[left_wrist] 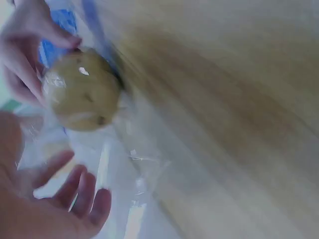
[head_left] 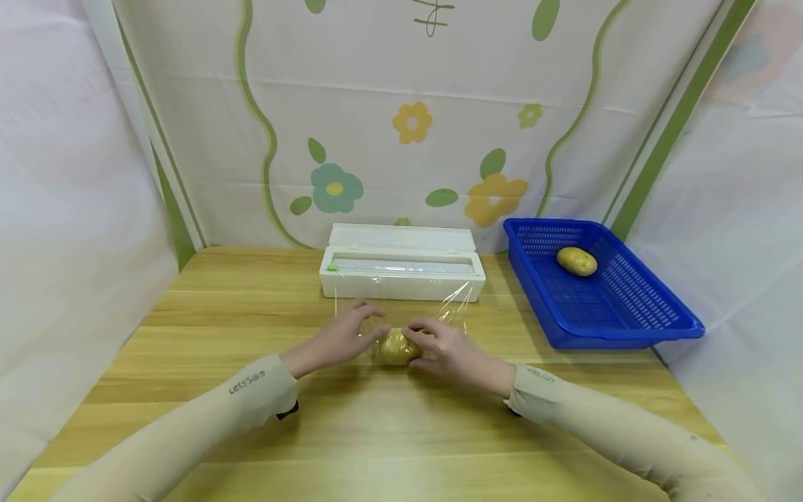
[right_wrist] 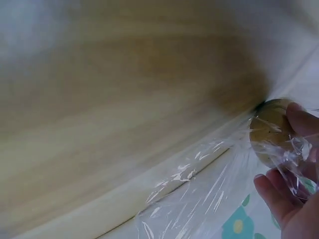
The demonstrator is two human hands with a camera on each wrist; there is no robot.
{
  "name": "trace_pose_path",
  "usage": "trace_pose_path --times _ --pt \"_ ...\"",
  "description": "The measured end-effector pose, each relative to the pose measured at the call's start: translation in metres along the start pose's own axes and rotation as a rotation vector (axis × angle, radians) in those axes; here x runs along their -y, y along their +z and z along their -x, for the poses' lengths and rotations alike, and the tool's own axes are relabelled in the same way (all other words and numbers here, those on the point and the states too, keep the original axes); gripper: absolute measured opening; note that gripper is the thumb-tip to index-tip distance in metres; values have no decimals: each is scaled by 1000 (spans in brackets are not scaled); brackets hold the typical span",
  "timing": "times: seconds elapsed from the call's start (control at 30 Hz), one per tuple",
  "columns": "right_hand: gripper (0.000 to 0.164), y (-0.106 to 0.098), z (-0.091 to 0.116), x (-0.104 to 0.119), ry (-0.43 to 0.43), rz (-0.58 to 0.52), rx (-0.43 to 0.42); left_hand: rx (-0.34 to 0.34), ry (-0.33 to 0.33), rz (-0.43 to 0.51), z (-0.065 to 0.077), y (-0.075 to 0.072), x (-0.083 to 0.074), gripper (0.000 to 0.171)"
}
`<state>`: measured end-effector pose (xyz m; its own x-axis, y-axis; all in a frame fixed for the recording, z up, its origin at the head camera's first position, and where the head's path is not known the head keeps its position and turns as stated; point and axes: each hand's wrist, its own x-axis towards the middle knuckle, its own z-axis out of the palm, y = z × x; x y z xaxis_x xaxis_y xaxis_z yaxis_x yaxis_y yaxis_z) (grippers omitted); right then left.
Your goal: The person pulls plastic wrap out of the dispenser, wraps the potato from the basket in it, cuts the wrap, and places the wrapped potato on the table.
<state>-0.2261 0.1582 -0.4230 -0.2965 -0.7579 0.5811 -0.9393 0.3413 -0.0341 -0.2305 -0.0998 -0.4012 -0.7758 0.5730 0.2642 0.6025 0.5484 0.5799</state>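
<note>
A potato (head_left: 396,350) with clear cling film (right_wrist: 192,181) over it sits between the two hands, just above or on the wooden table. My right hand (head_left: 456,354) grips its right side, thumb on one face and fingers on the other, with crumpled film under the fingers. My left hand (head_left: 341,339) is at the potato's left, fingers spread and loosely bent; the left wrist view shows a gap between those fingers and the potato. From the potato the film stretches back to a white cling film dispenser (head_left: 401,287), its lid raised and the roll inside.
At the right stands a blue plastic basket (head_left: 602,336) with another potato (head_left: 577,261) in it. A green slide cutter (head_left: 332,267) sits at the dispenser's left end. Flower-patterned white cloth (head_left: 376,97) walls off the back and sides of the table (head_left: 207,300).
</note>
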Motion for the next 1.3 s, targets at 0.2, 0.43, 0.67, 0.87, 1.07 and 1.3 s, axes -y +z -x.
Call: trace_pose_path --times 0.2,0.43,0.67,0.87,1.07,1.3 --pt "60 4 -5 -13 114 -92 9 -222 330 -319 7 -8 -18 29" --pt "73 8 -6 -25 289 -145 141 -96 391 -550 7 0 -19 50" --pt "70 8 -10 -26 405 -252 213 -8 268 -546 -2 5 -13 68" --pt "69 6 -10 -32 498 -387 263 68 206 -479 -8 7 -8 72" --pt "64 3 -9 -42 622 -527 335 64 179 -420 -13 15 -3 76" --pt "78 -11 -15 -40 627 -525 381 62 150 -381 -19 18 5 76"
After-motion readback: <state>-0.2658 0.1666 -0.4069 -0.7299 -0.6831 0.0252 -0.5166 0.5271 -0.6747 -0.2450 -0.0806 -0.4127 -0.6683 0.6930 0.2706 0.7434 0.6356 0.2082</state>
